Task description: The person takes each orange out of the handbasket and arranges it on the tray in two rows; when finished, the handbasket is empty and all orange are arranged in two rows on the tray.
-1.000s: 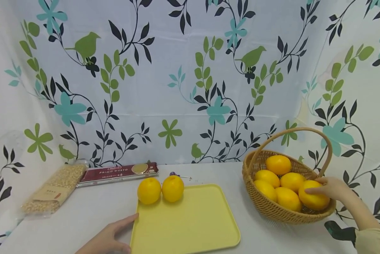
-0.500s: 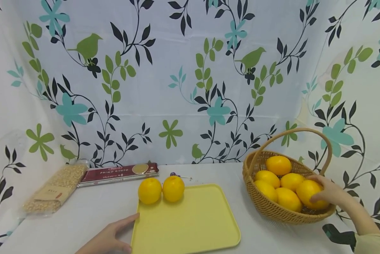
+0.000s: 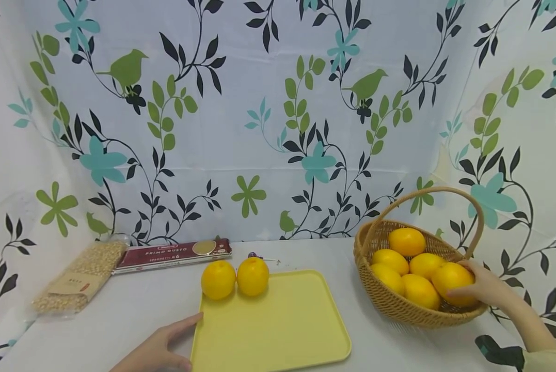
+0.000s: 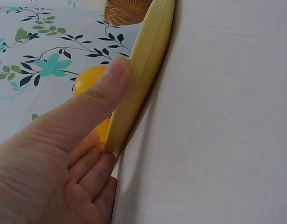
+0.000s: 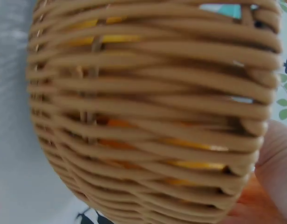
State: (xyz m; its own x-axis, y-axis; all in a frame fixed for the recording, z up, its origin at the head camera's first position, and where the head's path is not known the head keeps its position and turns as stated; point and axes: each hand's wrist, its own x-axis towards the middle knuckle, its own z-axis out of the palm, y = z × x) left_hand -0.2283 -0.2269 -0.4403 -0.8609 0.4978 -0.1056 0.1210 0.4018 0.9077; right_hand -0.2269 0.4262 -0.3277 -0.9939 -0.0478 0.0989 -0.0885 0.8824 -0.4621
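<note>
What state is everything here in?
Basket: handle up, six visible fruits inside.
Tray: flat, two fruits on it.
Spaghetti packet: lying flat.
Grain bag: filled, lying down.
Purple item: too small to tell.
Cloth: hanging.
Left grip: touching the tray's edge.
Right grip: holding a basket fruit.

On my head-camera feed, at lower left, I can read "PRIMO GUSTO" and "SPAGHETTI" with a 6 on the dark-red packet (image 3: 173, 254).

The right hand (image 3: 487, 287) grips a round yellow-orange fruit (image 3: 451, 281) in a handled wicker basket (image 3: 389, 305), beside five other fruits (image 3: 421, 292). The left hand (image 3: 159, 345) touches a flat yellow tray (image 3: 278, 330) bearing two round fruits (image 3: 218, 279) at its far-left corner.
</note>
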